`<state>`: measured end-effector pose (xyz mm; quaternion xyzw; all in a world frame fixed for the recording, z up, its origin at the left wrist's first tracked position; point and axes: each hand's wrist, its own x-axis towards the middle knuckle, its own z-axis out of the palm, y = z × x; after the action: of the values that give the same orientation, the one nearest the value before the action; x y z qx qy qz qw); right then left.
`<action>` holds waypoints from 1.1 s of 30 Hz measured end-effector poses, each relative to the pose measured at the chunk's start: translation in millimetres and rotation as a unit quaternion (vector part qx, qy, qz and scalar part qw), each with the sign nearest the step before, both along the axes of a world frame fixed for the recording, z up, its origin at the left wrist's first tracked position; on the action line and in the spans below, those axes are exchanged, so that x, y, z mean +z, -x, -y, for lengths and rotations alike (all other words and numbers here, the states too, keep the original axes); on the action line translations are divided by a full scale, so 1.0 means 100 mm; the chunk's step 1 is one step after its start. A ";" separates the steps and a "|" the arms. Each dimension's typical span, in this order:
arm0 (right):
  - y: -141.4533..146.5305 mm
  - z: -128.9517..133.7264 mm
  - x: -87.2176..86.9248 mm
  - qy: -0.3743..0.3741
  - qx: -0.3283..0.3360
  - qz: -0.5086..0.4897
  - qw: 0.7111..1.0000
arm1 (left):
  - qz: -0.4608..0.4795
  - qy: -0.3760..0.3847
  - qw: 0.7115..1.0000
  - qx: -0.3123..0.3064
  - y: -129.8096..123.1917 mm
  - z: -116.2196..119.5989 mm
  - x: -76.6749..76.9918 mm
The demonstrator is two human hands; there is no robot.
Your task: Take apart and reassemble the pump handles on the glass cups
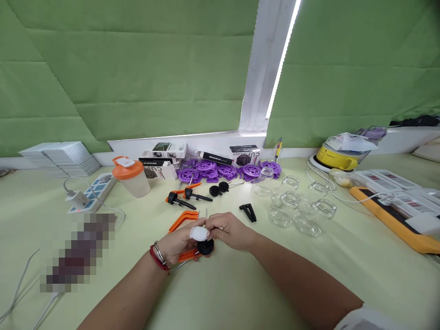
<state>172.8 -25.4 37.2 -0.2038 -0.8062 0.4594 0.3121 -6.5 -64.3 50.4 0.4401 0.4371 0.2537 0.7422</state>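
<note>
My left hand (178,243) is closed around a part with a black round end (205,247) and an orange ribbed arm (188,255). A thin metal rod (178,266) shows below that hand. Pinched at its edge by my right hand (228,229), a small white rounded piece (199,233) sits just above the black end, against my left fingers. Whether the white piece touches the black end is hard to see. Beyond my hands lie an orange curved handle (184,220) and two black handles (248,212).
Several clear glass jars (289,200) stand to the right. Black-and-orange assemblies (177,200), purple wheel-like pieces (227,172) and printed boxes (160,170) lie further back. An orange-lidded shaker (132,178), a power strip (94,192) and a yellow pot (335,158) are also on the table.
</note>
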 end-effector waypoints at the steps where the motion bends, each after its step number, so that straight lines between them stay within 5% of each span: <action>1: 0.00 -0.01 0.00 -0.006 0.004 0.003 1.000 | -0.002 -0.001 1.000 0.000 0.00 0.00 0.01; 14: -0.04 0.00 -0.02 -0.094 0.006 0.051 0.994 | 0.011 0.001 1.000 -0.010 -0.01 0.01 0.03; 33: -0.05 0.00 -0.04 -0.047 0.027 0.012 0.998 | 0.022 0.000 1.000 -0.015 -0.01 0.00 0.00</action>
<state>177.7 -25.6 33.3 -0.1723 -0.8359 0.4268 0.2991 -5.6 -64.0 50.3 0.4412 0.4141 0.2521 0.7552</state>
